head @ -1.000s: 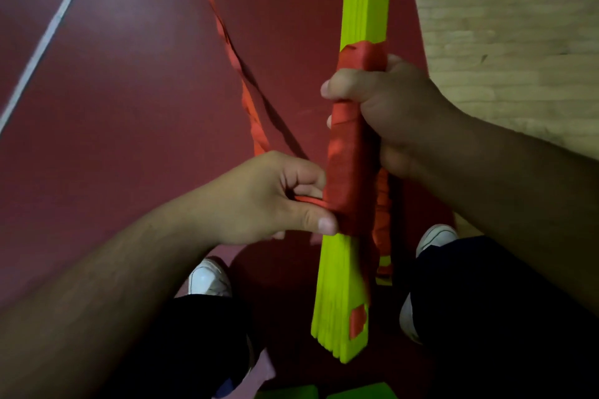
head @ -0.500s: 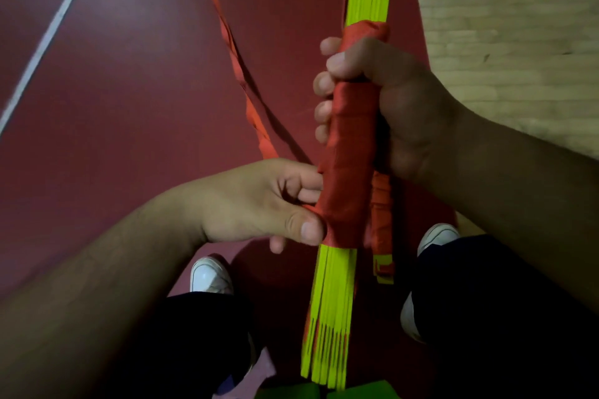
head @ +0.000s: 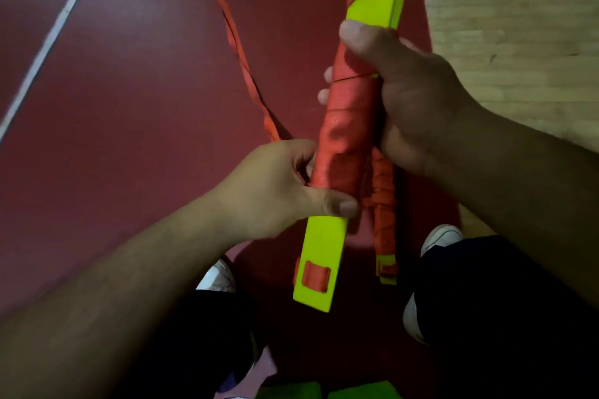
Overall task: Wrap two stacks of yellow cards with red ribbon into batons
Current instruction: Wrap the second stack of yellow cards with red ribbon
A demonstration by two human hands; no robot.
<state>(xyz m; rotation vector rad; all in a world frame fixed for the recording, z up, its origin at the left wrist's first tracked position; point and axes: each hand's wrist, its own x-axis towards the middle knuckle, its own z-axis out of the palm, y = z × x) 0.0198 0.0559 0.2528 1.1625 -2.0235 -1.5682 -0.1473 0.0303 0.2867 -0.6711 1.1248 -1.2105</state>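
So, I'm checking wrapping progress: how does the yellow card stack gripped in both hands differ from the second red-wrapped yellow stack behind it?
The yellow card stack, held by the left hand and right hand, has a long bare yellow end below its red ribbon; the second stack shows only a short yellow tip. The first's ribbon lies smooth; the second's looks crumpled. Both carry a small red tab near the lower end.

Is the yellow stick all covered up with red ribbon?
No, the yellow card stack shows bare yellow below the left hand and above the right hand.
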